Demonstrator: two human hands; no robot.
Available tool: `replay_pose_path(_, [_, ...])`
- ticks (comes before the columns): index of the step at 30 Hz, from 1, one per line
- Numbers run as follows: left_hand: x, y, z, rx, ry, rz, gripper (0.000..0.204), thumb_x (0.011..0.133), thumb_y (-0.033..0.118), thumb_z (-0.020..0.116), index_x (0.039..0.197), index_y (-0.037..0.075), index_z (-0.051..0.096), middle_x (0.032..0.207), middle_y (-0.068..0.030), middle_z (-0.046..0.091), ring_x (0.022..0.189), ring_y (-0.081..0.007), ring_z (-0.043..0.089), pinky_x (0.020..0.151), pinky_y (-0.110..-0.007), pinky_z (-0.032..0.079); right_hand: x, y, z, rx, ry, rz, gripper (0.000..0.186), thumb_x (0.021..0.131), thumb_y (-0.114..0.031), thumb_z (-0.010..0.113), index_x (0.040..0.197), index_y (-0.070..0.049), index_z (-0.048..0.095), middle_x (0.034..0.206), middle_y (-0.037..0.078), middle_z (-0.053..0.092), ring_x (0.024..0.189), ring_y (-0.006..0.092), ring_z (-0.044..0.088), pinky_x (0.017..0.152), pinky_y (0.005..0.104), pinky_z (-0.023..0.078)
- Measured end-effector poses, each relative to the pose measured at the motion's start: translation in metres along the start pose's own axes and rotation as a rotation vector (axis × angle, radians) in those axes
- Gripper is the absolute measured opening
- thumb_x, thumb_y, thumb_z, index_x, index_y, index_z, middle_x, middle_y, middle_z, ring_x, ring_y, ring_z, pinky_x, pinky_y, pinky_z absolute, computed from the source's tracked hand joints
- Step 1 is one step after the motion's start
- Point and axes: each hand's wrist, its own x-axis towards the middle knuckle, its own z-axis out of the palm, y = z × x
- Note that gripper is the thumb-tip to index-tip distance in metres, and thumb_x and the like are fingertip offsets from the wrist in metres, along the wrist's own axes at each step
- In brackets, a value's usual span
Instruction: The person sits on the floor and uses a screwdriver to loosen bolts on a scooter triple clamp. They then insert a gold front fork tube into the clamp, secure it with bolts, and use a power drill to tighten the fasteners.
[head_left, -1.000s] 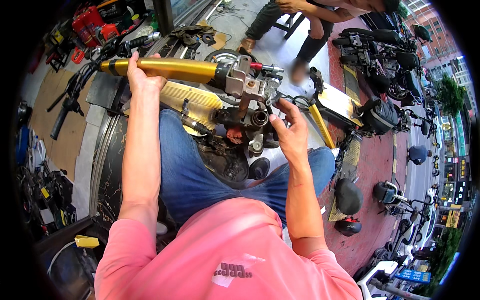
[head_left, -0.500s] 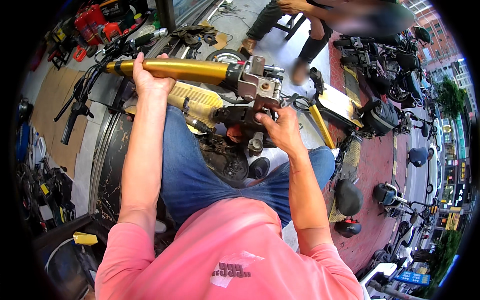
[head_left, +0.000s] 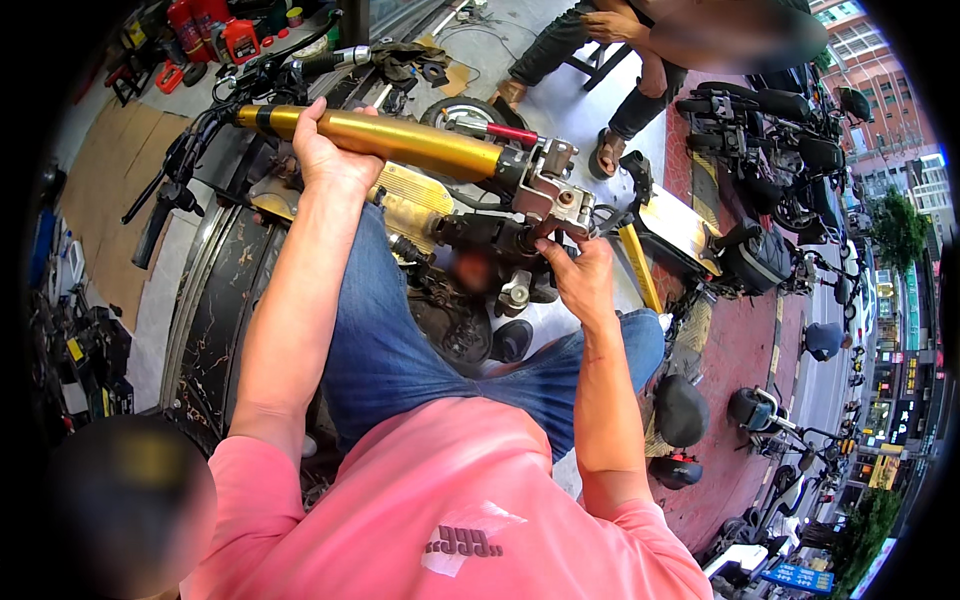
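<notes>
A: Two hands on it: left hand (head_left: 335, 160) clamped around long gold metal fork tube (head_left: 400, 143), held level above the knees.
B: Right hand (head_left: 580, 275) pinches under grey metal clamp bracket (head_left: 548, 185). Risk: tube tips, grip off-centre.
A: Room? Black handlebars (head_left: 170, 190) crowd left, yellow frame bar (head_left: 640, 265) right.

right hand (head_left: 580, 280): moved up from the dark lower parts to the grey metal clamp bracket (head_left: 548, 188)
gold metal fork tube (head_left: 400, 142): tilted, clamp end lower

Left hand (head_left: 335, 155) closed in a full grip, arm extended forward; right hand (head_left: 578, 280) raised, fingers curled, forearm upright.
</notes>
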Motion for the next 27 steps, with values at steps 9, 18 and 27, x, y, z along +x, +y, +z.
replay_pose_path(9, [0.000,0.000,-0.005,0.034,0.009,-0.005,0.041,0.086,0.037,0.072,0.109,0.006,0.060,0.097,-0.0105,0.065,0.096,-0.0301,0.065,0.099,-0.051,0.052,0.001,0.002,0.001,-0.055,-0.023,-0.025,0.025,0.088,-0.007,0.076,0.113,-0.006,0.076,0.106,0.016,0.074,0.101,0.0374,0.068,0.090,0.0440,0.052])
replay_pose_path(18, [0.003,0.007,-0.022,0.065,-0.038,-0.044,0.042,0.076,0.035,0.075,0.101,0.006,0.057,0.089,-0.0081,0.061,0.089,-0.0289,0.065,0.098,-0.048,0.051,-0.012,0.013,-0.002,-0.082,0.030,-0.027,0.032,0.085,-0.001,0.075,0.117,-0.007,0.075,0.117,0.014,0.071,0.111,0.0363,0.065,0.098,0.0418,0.050])
replay_pose_path(27, [0.008,0.006,-0.028,0.140,0.022,-0.031,0.038,0.083,0.036,0.070,0.105,0.005,0.062,0.091,-0.0106,0.069,0.095,-0.0280,0.067,0.103,-0.051,0.048,0.012,-0.027,-0.047,0.099,0.545,-0.039,0.018,0.100,-0.010,0.066,0.112,0.001,0.074,0.100,0.009,0.075,0.093,0.0156,0.069,0.084,0.0305,0.054])
